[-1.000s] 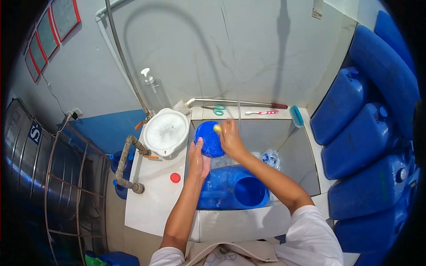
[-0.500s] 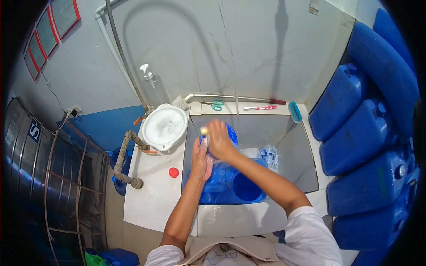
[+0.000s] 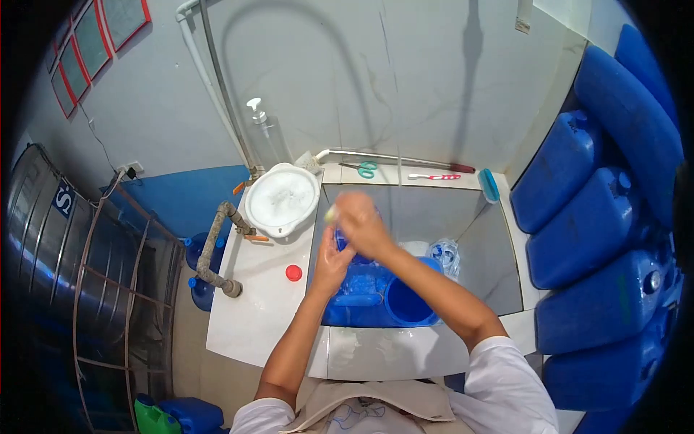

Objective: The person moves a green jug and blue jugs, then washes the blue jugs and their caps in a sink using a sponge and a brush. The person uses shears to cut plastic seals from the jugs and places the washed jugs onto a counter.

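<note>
Over the sink [image 3: 491, 267], my left hand [image 3: 332, 262] points upward, its fingers closed around a small blue-and-white piece [image 3: 341, 237]. My right hand [image 3: 359, 223] is curled against the top of that piece and blurred by motion. A pale yellowish tip [image 3: 330, 215] shows beside its fingers; I cannot make out what it belongs to. Below both hands, a wet blue water container [image 3: 358, 299] lies in the sink with its handle and wide round opening upward. A crumpled clear and blue plastic item [image 3: 446, 257] sits right of it.
Left of the sink are a white basin [image 3: 278, 199] of suds, a red cap [image 3: 293, 273] and a pipe [image 3: 210, 253]. Scissors [image 3: 367, 170], a toothbrush [image 3: 434, 176] and a blue brush [image 3: 489, 186] lie along the back ledge. Blue containers [image 3: 578, 217] line the right side.
My right hand has shifted slightly and turned over the small piece, covering more of it. The whole view has moved a little, so the surroundings sit farther right.
</note>
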Tool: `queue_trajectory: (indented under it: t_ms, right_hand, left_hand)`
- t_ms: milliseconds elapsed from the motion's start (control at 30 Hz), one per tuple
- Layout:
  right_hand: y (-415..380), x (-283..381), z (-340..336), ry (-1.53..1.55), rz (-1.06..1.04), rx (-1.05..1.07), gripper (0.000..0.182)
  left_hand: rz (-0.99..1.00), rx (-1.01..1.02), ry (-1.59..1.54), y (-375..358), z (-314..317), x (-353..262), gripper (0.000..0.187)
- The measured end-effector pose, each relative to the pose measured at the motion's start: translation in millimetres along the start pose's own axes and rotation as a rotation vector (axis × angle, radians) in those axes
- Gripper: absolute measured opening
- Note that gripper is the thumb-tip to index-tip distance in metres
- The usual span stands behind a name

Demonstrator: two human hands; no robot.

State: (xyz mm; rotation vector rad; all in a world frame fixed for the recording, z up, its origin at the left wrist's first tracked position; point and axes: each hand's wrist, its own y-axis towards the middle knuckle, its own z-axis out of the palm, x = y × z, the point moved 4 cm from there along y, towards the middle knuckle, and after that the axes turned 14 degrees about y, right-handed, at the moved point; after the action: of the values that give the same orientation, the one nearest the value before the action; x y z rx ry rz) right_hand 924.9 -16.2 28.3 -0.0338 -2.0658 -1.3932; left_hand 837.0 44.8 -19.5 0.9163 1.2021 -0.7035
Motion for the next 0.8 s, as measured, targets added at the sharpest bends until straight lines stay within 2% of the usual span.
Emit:
queue_trajectory:
  t_ms: [33,133,167,200,267,333,400,433,500,533,600,633,667,733,767,800]
  right_hand:
    - [0,27,9,-0.062,-0.129,0.191,0.014]
    - [3,7,18,-0.090,-0.079,0.231,0.013]
    - [7,-4,23,-0.133,0.083,0.225,0.011]
    - [4,-5,34,-0.111,0.093,0.242,0.011]
    - [-6,-26,59,0.129,0.540,0.258,0.012]
    - [-36,-33,103,0.203,0.551,0.232,0.015]
    - [-61,-21,147,0.029,0.159,0.303,0.013]
    - [-74,-16,161,0.042,0.162,0.308,0.013]
    - [-97,-13,188,-0.148,0.138,0.517,0.011]
    - [-98,-19,196,-0.141,0.141,0.518,0.011]
    - [-95,-44,203,0.050,0.426,0.329,0.014]
    - [-99,-59,207,0.058,0.701,0.336,0.018]
    - [-98,-66,211,0.058,0.704,0.336,0.018]
    - [-109,-101,215,0.299,0.827,0.051,0.023]
    - [-126,-131,226,0.675,1.017,0.007,0.028]
    - [-114,-127,209,0.661,1.026,-0.009,0.028]
  left_hand:
    - [0.003,0.007,0.025,-2,-6,5,0.039]
    - [0.047,-0.019,0.084,-19,-20,1,0.041]
    - [0.008,-0.073,0.086,-28,-30,-3,0.042]
    - [-0.032,-0.125,0.093,-39,-45,-7,0.044]
    - [-0.105,-0.170,0.088,-61,-91,-11,0.049]
    - [-0.168,-0.355,0.197,-90,-144,-20,0.048]
    - [-0.222,-0.488,0.140,-114,-186,-31,0.043]
    - [-0.245,-0.530,0.117,-126,-202,-32,0.043]
    - [-0.270,-0.572,0.096,-144,-217,-25,0.042]
    - [-0.305,-0.588,-0.025,-152,-222,-15,0.041]
    - [-0.347,-0.606,-0.145,-156,-231,6,0.039]
    - [-0.338,-0.578,-0.207,-152,-228,16,0.038]
    - [-0.328,-0.549,-0.267,-146,-224,25,0.037]
    - [-0.307,-0.525,-0.302,-130,-217,34,0.033]
    - [-0.294,-0.513,-0.306,-121,-216,43,0.033]
    - [-0.286,-0.495,-0.313,-113,-214,52,0.033]
